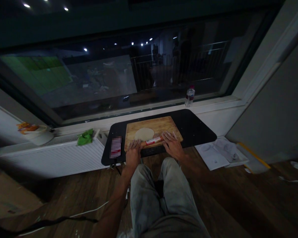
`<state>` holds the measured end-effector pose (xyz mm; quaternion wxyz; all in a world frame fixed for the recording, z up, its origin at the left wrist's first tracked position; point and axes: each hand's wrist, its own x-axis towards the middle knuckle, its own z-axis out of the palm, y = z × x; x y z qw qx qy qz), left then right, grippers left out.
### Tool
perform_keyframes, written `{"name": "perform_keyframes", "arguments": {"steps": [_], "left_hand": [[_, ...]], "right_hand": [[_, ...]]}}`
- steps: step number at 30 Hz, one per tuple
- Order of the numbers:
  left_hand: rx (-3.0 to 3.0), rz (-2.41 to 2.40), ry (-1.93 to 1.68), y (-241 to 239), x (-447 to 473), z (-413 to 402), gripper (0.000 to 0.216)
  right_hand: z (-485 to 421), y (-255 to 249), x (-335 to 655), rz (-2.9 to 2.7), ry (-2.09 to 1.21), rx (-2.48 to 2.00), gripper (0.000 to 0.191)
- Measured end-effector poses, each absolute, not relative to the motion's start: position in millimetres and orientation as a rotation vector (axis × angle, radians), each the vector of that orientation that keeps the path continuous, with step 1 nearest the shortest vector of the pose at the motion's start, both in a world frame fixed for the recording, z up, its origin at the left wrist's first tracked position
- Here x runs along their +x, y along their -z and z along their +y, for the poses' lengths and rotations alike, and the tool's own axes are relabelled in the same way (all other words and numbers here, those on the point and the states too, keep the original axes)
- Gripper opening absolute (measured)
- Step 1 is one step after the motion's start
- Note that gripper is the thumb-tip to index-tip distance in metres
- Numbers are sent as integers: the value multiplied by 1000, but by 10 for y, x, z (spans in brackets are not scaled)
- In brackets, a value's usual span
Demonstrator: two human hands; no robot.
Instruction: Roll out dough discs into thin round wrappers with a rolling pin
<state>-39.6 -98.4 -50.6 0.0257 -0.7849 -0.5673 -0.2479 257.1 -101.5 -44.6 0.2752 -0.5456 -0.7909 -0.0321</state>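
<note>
A wooden rolling pin [153, 141] with a red and white label lies across the near part of a wooden cutting board [161, 124]. My left hand [133, 152] grips its left end, at the board's near left corner. Around the right end my right hand [173, 144] is closed, fingers pointing away from me. Just beyond the pin, a flat, rounded sheet of pale dough [144, 133] rests on the board; the pin hides part of its near edge.
The board sits on a black table [195, 129] before a window. A pixelated flat item [116, 147] lies at the table's left. On the sill stands a plastic bottle [190, 96]. A green cloth [85, 137] and white bowl [38, 135] are over the radiator [72, 157].
</note>
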Motion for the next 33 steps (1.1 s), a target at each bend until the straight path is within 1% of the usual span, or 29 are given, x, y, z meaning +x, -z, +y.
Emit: {"name": "perform_keyframes", "arguments": {"steps": [12, 21, 28, 33], "left_hand": [[-2452, -1782, 766, 423, -388, -828, 48], [-2589, -1737, 660, 526, -538, -492, 60], [-2619, -1702, 681, 548, -568, -459, 59], [-2616, -1713, 689, 521, -561, -454, 60]], "right_hand": [[-881, 347, 2450, -2173, 86, -1562, 64], [-550, 233, 2387, -2227, 2, -1595, 63], [-466, 246, 2200, -2328, -14, -1523, 77], [-388, 233, 1971, -2384, -41, -1478, 75]]}}
